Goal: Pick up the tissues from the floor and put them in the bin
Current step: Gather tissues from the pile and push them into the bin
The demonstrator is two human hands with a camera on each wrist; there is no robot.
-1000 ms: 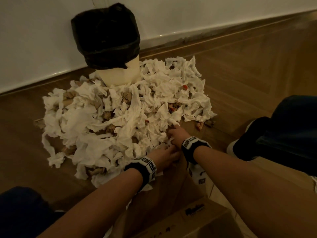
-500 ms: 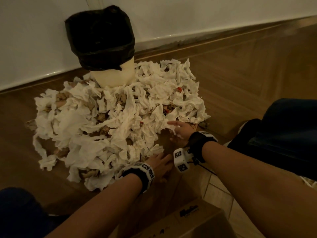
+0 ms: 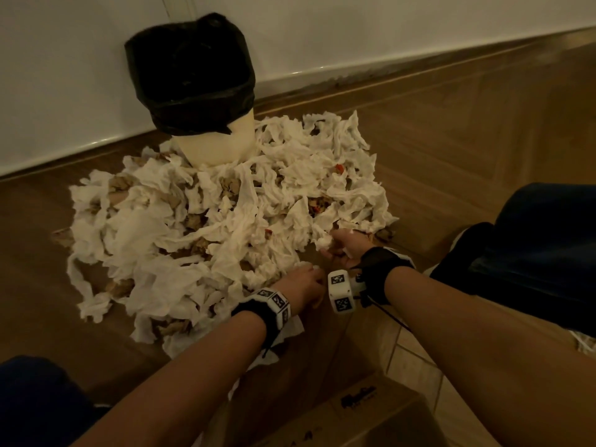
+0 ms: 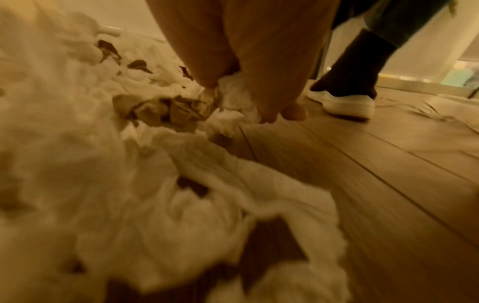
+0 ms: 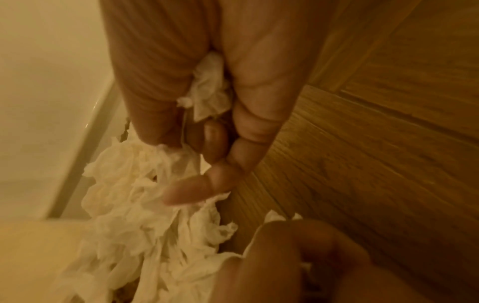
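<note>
A wide heap of crumpled white tissues (image 3: pixel 206 240) mixed with brown paper scraps lies on the wooden floor around a cream bin (image 3: pixel 216 146) lined with a black bag (image 3: pixel 190 75). My left hand (image 3: pixel 306 283) is at the heap's near edge, its fingers curled round a wad of white tissue (image 4: pixel 233 96). My right hand (image 3: pixel 342 248) is at the heap's near right edge, gripping a crumpled tissue (image 5: pixel 207 86) in its fist, more tissue (image 3: pixel 322 243) bulging at its fingertips. The left hand (image 5: pixel 298 256) shows low in the right wrist view.
The bin stands against a white wall (image 3: pixel 354 27) with a skirting board. A cardboard box (image 3: pixel 354 414) sits at the near edge between my arms. My knee in dark trousers (image 3: pixel 541 240) and a white shoe (image 4: pixel 344 104) are to the right. Bare wooden floor (image 3: pixel 467 124) stretches right.
My right hand has curled from spread fingers into a fist round tissue at the heap's right edge. The left hand has stayed at the near edge.
</note>
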